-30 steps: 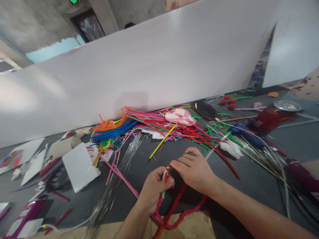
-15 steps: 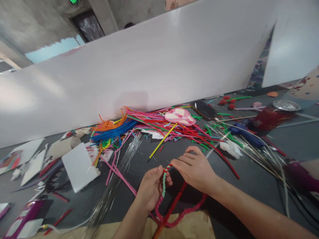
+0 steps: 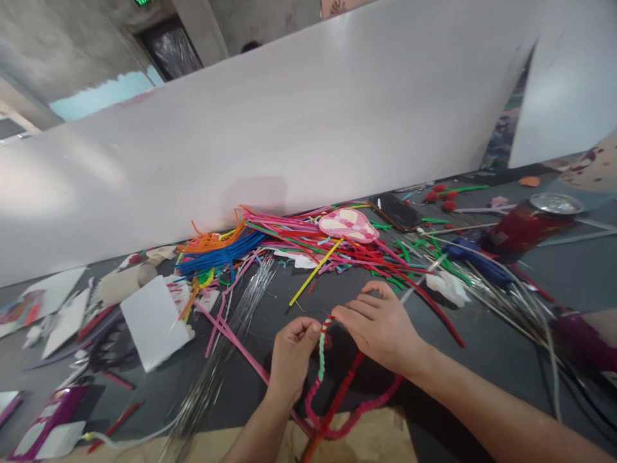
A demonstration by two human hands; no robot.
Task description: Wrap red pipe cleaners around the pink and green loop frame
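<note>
Surface: desk, dark grey, backed by a white partition board.
Far left: purple packet; white card, lying flat.
Left of centre: bundle of silver wire, running away from the person.
Centre: left hand, fingers curled, pinching the twisted strand just below its top end. The strand is red, white and green. Its long axis is near upright in view, running from the fingertips back toward the person, where it joins a red loop lying on the desk. It sits between the two hands, touching each.
Right of centre: right hand, palm down, fingers stretched to the strand's tip; whether it pinches cannot be told.
Behind: pipe-cleaner pile.
Far right: red can.
</note>
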